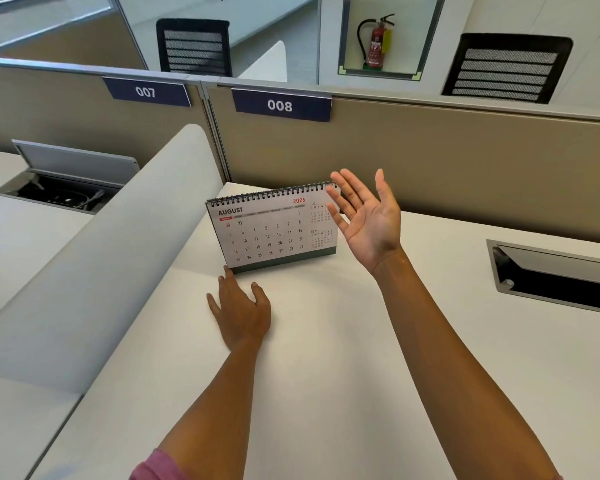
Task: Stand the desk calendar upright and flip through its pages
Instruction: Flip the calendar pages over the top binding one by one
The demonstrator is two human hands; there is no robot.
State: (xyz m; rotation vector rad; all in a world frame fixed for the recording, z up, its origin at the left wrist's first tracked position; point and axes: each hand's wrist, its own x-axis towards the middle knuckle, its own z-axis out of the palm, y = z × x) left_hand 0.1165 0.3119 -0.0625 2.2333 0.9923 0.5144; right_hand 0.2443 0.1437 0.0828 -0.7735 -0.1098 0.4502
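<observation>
White spiral-bound desk calendar (272,227) upright on pale desk (326,341), showing August — left hand (241,311) flat, spread at base, right hand (368,216) spread, empty beside coil; flipping likely unfinished

Bright, even office light; soft faint shadows on the white counter (326,341) under the fingers. Wide-angle bending at the edges, slight softness there.

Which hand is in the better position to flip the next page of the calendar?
Probably the right hand: it is raised, open, with fingertips near the spiral binding at the top right corner of the standing calendar. The left hand lies palm-down on the desk by the calendar's base, better for steadying it.
</observation>
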